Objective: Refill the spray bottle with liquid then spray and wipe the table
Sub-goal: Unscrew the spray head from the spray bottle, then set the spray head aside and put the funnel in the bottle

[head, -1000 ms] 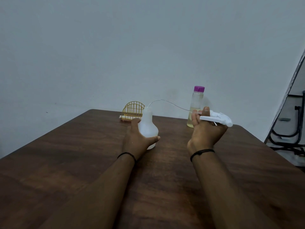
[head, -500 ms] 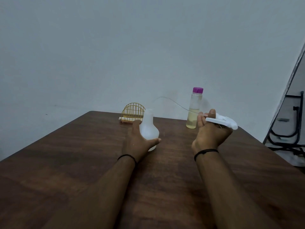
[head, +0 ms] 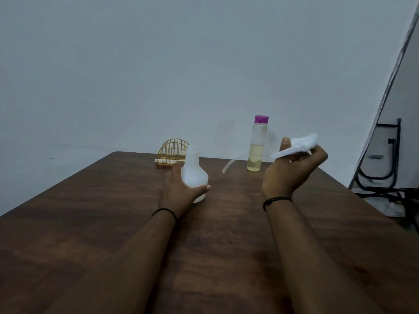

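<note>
A: spray head [head: 301, 143] in the right hand [head: 292, 173] is motion-blurred, trigger and nozzle unreadable. dip tube [head: 229, 165] is a faint streak, its upper run lost against the wall.

B: left hand [head: 181, 189]?

A: covers the lower left of the spray bottle [head: 193, 173]. fingers behind it hidden. can't tell if there's liquid inside.

B: yellow rack [head: 173, 152]?

A: right end hidden behind the bottle neck. white thing at its base too small to tell. both forearms cut off at the bottom edge.

Left hand [head: 181, 189] grips bottle [head: 193, 171]; right hand [head: 292, 171] holds sprayer [head: 299, 145].
</note>
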